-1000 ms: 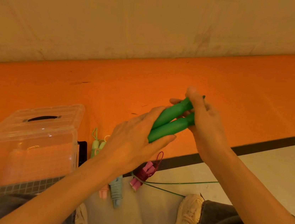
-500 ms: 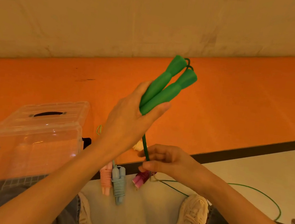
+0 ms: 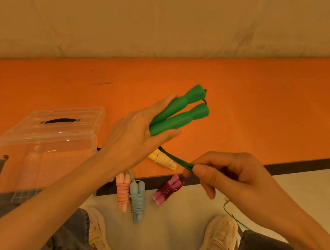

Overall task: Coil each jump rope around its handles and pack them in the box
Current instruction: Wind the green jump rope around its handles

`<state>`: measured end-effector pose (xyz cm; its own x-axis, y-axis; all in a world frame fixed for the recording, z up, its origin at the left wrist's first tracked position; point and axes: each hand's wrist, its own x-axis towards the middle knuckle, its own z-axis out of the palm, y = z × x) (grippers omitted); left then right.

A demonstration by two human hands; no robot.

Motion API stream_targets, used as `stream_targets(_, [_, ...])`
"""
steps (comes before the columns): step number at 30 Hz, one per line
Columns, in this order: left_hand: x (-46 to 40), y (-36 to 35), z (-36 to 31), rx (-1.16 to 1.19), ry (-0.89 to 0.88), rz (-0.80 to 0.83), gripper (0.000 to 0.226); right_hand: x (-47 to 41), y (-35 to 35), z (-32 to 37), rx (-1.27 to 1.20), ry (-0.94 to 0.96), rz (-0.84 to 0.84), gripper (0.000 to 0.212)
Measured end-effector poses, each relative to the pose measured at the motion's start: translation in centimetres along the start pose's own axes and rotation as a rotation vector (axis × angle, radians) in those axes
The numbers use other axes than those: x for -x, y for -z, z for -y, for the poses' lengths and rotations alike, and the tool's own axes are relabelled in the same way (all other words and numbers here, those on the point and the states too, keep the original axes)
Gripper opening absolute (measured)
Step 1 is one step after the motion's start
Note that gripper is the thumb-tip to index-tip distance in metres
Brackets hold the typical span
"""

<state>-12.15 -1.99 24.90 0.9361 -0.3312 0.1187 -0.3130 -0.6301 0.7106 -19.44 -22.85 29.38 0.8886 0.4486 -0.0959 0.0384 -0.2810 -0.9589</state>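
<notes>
My left hand [image 3: 135,135] holds the two green handles [image 3: 180,111] side by side, their capped ends pointing up and right. The green cord [image 3: 174,159] runs from below that hand to my right hand [image 3: 228,174], which pinches it between thumb and fingers. More thin green cord [image 3: 232,216] trails on the floor by my right shoe. Coiled ropes lie on the floor: yellow [image 3: 163,159], pink [image 3: 122,190], blue [image 3: 138,198] and magenta [image 3: 167,189]. The clear plastic box [image 3: 42,151] with a black handle stands at the left.
I sit with my knees and both pale shoes [image 3: 218,241] at the bottom of the view. An orange mat [image 3: 266,108] with a black border runs along a beige wall [image 3: 173,17]. Pale floor lies between my feet.
My left hand has lowered and tilted the green handles to the right. My right hand moved right and pulled the cord out taut. The yellow coiled rope has come into view.
</notes>
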Motion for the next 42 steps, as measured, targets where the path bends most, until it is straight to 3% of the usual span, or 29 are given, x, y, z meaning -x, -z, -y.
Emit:
stream_targets(7, [0.4,-0.1,-1.1,-0.042,0.002,0.160,0.067,-0.4,1.1,0.0,-0.003,0.052,-0.027,0.016])
stream_targets(13, [0.4,-0.3,-1.2,0.044,-0.008,0.243,0.065,-0.8,1.4,-0.6,0.022,0.115,-0.076,0.024])
stream_targets(28, [0.1,0.4,-1.1,0.145,0.017,0.313,0.087,-1.6,1.6,-1.6,0.078,0.130,-0.144,0.023])
stream_targets(33, [0.6,0.2,-1.1,-0.165,-0.035,0.322,0.102,-1.5,1.5,-1.9,0.062,0.083,-0.127,0.028])
stream_targets(37, [1.0,-1.0,-1.1,-0.506,-0.114,0.343,0.085,-1.6,1.5,-1.4,0.240,0.089,-0.167,0.026])
stream_targets(42, [1.0,-0.7,0.2,-0.623,-0.113,0.254,0.082,-1.1,2.9,-0.2,0.424,0.000,-0.241,0.024])
